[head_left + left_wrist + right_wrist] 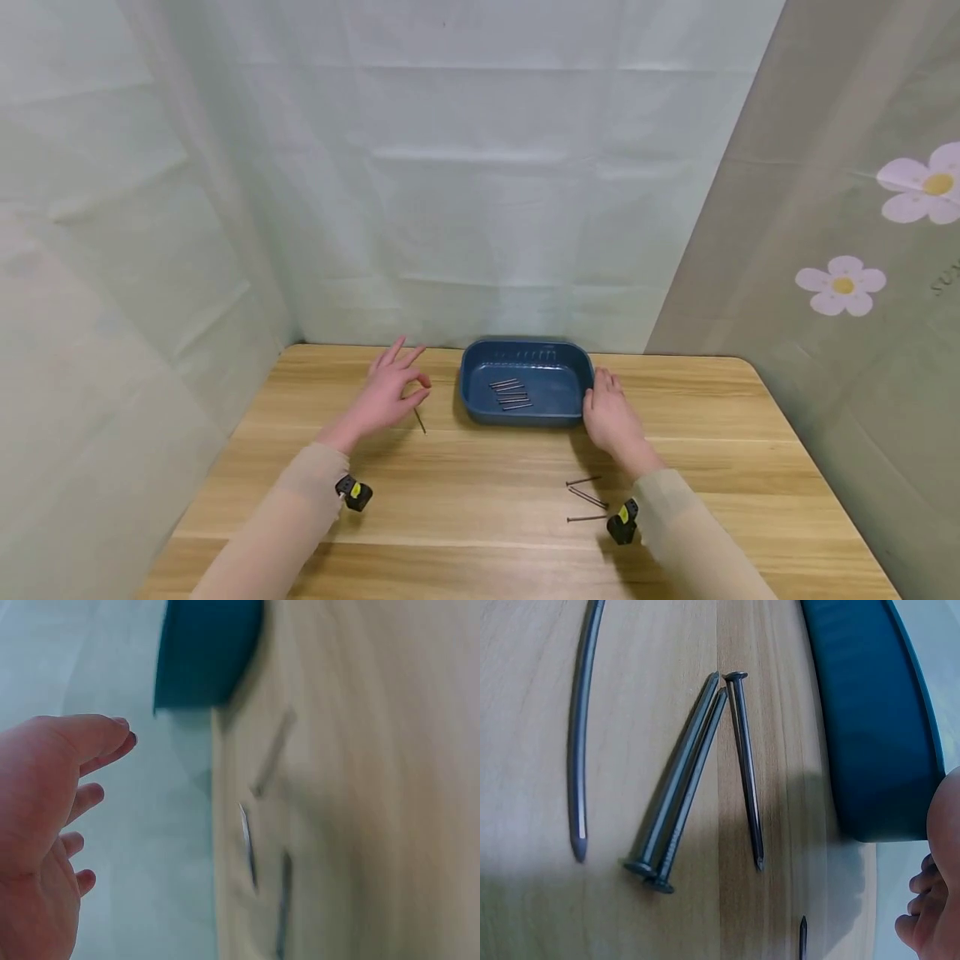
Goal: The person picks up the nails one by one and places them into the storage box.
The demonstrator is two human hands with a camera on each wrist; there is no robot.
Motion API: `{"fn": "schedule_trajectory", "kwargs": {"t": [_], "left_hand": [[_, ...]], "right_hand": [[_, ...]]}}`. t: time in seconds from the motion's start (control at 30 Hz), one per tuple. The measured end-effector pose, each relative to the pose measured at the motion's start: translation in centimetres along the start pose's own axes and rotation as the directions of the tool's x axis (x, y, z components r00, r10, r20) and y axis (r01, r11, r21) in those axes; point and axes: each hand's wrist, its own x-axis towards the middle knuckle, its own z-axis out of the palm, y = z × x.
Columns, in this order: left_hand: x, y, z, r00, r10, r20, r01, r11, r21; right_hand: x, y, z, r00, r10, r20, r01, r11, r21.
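Observation:
A dark blue dish (480,416) stands near the table's back edge, with several nails (516,400) lying in its left half. My right hand (613,417) rests against the dish's right side, fingers extended along the outer wall. Left of the dish, my left hand (386,393) is raised over the table, thumb and forefinger close together and the other fingers spread. I see nothing between those fingertips. One nail (421,422) shows on the wood below it; the left wrist view shows a blurred nail (274,754) and others by that hand.
Several loose nails (587,496) lie in front of the right forearm, two of them side by side. The wooden table (465,517) ends at hanging cloth (480,208) at the back and sides. Each wrist carries a small black camera (354,492).

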Motion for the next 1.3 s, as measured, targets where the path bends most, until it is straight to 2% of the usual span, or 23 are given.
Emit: {"fn": "schedule_trajectory", "kwargs": {"t": [0.17, 0.3, 0.47, 0.63, 1.0, 1.3], "left_hand": [[-2.7, -2.5, -0.8, 0.999, -0.051, 0.007, 0.051, 0.998, 0.039], [-4.4, -3.8, -1.2, 0.997, -0.074, 0.010, 0.074, 0.996, 0.058], [-6.0, -4.6, -1.7, 0.997, -0.083, -0.001, 0.083, 0.994, 0.066], [-7.2, -4.8, -2.1, 0.994, -0.104, 0.019, 0.103, 0.991, 0.081], [-8.5, -5.5, -1.7, 0.983, -0.174, 0.056, 0.167, 0.981, 0.103], [-8.2, -6.0, -1.0, 0.976, -0.204, 0.074, 0.194, 0.973, 0.127]], "right_hand": [[0.0, 0.0, 0.0, 1.000, -0.003, -0.007, 0.003, 1.000, 0.005], [0.0, 0.1, 0.0, 1.000, -0.004, -0.007, 0.004, 1.000, -0.006], [0.1, 0.1, 0.1, 1.000, -0.001, -0.003, 0.001, 1.000, -0.007], [0.0, 0.2, 0.3, 1.000, -0.008, -0.008, 0.008, 1.000, -0.006], [-0.1, 0.2, 0.1, 1.000, -0.015, -0.009, 0.015, 1.000, -0.001], [0.1, 0.2, 0.0, 0.999, -0.023, -0.022, 0.023, 1.000, -0.009]]}}
